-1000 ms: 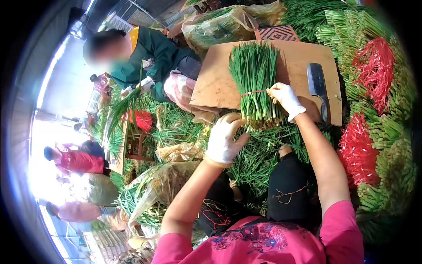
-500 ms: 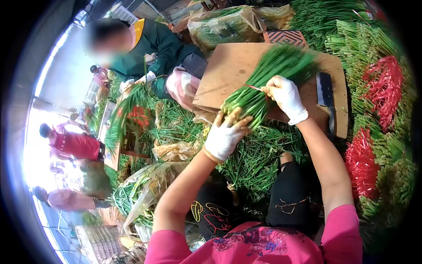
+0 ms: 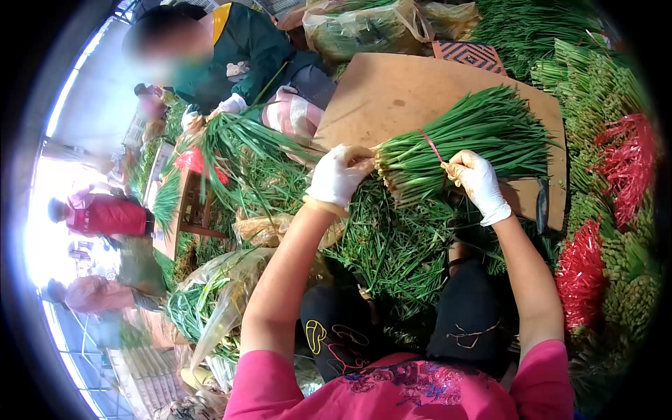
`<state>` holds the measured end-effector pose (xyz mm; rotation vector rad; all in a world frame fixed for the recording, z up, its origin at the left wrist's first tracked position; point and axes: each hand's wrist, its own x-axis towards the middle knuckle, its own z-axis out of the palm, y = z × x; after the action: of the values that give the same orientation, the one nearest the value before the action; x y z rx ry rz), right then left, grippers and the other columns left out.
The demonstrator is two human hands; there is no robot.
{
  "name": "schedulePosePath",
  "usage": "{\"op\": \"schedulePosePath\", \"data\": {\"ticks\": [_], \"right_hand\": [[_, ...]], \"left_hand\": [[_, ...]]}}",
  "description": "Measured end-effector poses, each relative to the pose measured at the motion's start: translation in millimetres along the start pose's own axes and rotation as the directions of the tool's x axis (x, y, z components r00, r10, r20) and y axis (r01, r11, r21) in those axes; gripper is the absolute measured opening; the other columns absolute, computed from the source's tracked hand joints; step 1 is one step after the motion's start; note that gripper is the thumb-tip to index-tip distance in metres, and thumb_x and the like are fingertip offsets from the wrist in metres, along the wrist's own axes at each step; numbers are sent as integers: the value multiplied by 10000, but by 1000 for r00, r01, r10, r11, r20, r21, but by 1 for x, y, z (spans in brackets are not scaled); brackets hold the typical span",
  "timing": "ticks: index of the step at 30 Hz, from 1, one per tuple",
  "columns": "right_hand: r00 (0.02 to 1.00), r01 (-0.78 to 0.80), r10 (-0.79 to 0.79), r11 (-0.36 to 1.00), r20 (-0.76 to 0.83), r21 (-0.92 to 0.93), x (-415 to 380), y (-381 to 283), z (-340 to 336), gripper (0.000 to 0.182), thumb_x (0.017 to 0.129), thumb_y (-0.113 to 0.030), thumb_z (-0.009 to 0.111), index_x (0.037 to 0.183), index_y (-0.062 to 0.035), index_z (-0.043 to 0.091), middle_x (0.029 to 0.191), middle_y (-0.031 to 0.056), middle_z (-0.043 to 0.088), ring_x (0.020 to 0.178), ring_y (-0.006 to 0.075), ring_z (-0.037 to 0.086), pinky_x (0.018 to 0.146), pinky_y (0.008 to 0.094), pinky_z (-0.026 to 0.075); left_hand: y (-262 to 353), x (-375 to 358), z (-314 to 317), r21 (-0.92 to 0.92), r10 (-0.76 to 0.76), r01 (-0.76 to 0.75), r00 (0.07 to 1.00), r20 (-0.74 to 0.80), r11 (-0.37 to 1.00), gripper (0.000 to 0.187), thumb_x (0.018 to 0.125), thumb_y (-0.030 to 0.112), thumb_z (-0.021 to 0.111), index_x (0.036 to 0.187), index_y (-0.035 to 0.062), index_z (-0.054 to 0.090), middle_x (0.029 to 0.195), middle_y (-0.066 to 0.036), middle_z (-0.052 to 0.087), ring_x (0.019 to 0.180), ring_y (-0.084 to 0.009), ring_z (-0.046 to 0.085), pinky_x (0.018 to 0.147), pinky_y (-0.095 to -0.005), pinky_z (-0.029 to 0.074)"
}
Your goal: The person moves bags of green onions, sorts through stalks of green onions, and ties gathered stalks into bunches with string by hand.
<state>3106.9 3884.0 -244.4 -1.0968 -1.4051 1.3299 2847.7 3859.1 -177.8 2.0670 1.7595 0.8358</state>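
A thick bunch of green chives [image 3: 469, 143] lies across the wooden board [image 3: 378, 84], pale cut ends to the left and leaf tips to the right. A red tie [image 3: 431, 145] runs around it near the cut ends. My left hand [image 3: 337, 176], white-gloved, is closed in a pinch at the pale ends; exactly which stalks are between the fingers is hidden. My right hand [image 3: 479, 183], also gloved, pinches the end of the red tie at the bunch's near side. A dark-bladed knife [image 3: 542, 206] shows at the board's right, partly covered by the leaves.
Heaps of chives [image 3: 581, 126] line the right side, with red tie bundles [image 3: 579, 273] on them. Loose leaves [image 3: 392, 245] cover the ground below the board. Opposite sits a co-worker in a green top [image 3: 255, 52], holding chives. A plastic bag [image 3: 234, 280] stands left.
The bunch has been lowered flat and turned, its leaves now spread rightward over the knife. My left hand has gone from spread against the stalks to pinching at their ends.
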Motion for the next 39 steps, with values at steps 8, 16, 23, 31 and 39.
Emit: {"op": "schedulePosePath", "data": {"ticks": [8,16,23,31,39], "right_hand": [[999,-25,26,1000,22,-17,1,5,-3,88,804,-68,584,727,-30,564,646,-8,556,523,43,436,485,192,364],[996,-30,24,997,89,71,3,0,-4,100,804,-98,589,734,-28,575,628,-10,546,526,46,428,485,186,338],[991,8,-18,997,133,76,9,16,-7,148,846,-89,533,707,-48,502,626,-13,467,525,36,353,479,173,290],[991,82,-74,994,108,-68,16,32,-11,190,890,-157,514,754,-25,518,666,-6,478,550,38,369,492,175,315],[990,66,-61,997,125,-37,28,37,-7,167,886,-132,506,755,-29,507,666,4,481,540,44,357,483,171,309]], "left_hand": [[15,24,12,317,-97,42,983,159,948,242,726,306,579,808,93,662,788,-148,630,757,-301,608,717,-367,476],[-136,-74,-40,781,-655,127,634,411,612,269,785,185,524,992,51,632,1045,-187,595,981,-278,578,840,-371,444],[-12,-33,27,-325,-360,450,883,302,831,521,707,278,683,1124,-4,549,1076,-149,598,981,-208,567,872,-301,427],[-26,-23,57,-286,-421,424,904,76,859,206,650,208,666,794,60,653,708,-100,634,645,-201,602,620,-306,479],[-80,-75,-1,363,-424,336,884,196,869,255,732,280,506,856,112,653,866,-148,633,801,-300,615,722,-362,484]]}}
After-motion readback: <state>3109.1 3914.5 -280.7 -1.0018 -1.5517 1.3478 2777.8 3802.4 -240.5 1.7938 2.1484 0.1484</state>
